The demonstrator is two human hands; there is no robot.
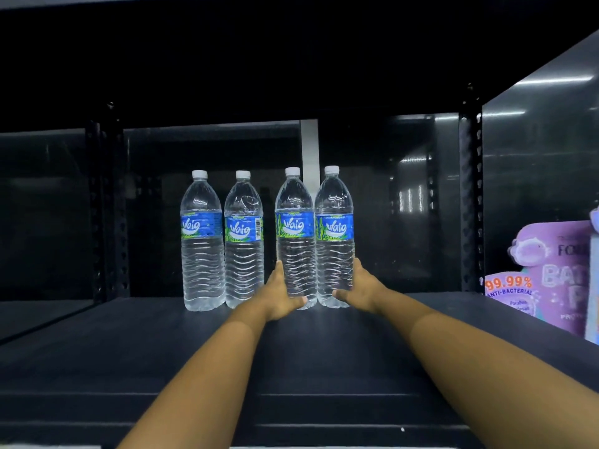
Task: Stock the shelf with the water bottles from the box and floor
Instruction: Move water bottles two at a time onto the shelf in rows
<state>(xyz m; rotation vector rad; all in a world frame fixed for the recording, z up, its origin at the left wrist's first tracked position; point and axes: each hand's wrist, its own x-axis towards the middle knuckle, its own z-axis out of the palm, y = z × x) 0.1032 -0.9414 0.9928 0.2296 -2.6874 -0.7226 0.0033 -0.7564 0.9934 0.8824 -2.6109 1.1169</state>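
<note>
Two bare forearms are reaching in from the 6 o'clock edge across the dark matte shelf board (pixel 162 345), which is carrying everything in view. The left hand (pixel 282 294) is wrapping its grip around the lower part of the third clear plastic water bottle with a blue label and white cap (pixel 295 234), thumb lying across the front near the base. The right hand (pixel 358 288) is curling its grip the same way around the fourth clear water bottle (pixel 334 234), just beside the third at its 3 o'clock side. Both held bottles are standing upright, their bases at or just above the board; which, I cannot tell. Toward 9 o'clock, two more clear labelled water bottles (pixel 202 241) (pixel 243 241) are standing upright and touching each other, with a narrow gap before the held pair. At the 3 o'clock edge, purple packaged goods (pixel 551 270) printed with "99.99% anti-bacterial" are sitting beyond a black perforated upright post (pixel 470 189). Behind everything, the glossy dark back panel (pixel 210 163) is reflecting ceiling lights.
</note>
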